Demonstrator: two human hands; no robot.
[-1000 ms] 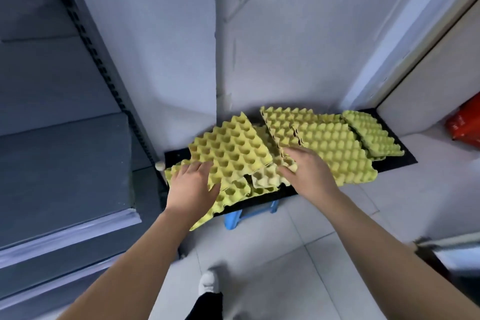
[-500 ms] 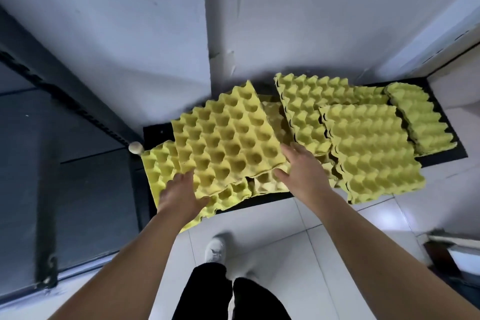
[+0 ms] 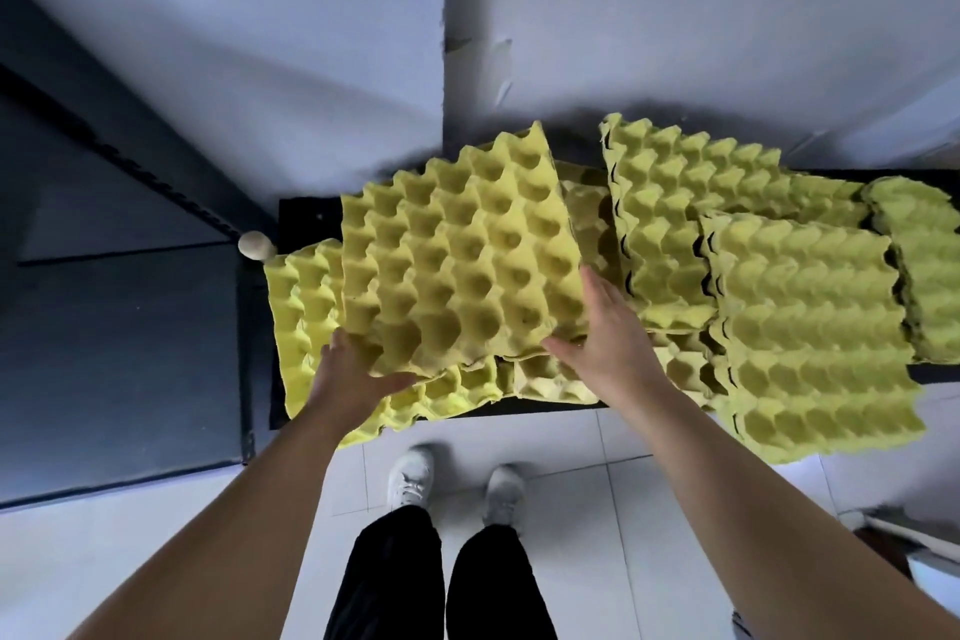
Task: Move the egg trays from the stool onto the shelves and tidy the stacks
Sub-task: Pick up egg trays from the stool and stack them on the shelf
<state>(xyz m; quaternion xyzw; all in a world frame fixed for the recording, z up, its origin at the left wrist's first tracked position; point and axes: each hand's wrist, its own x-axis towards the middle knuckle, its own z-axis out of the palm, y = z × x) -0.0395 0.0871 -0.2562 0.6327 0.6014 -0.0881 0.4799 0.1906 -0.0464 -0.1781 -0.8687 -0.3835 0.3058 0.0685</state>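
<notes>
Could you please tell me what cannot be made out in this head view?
- Left hand: its fingers go under the top tray, so its grip is hidden.
- Stool: legs hidden beneath its black top and the trays.
- Far-right tray stack: cut off by the picture's right edge.
- Lower trays under the top tray: mostly covered, number unclear.

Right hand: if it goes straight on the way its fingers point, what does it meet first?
The right hand lies against the right edge of the top tray. Straight on, it would probably slide along that edge onto the lower tray behind; depth is unclear.
</notes>
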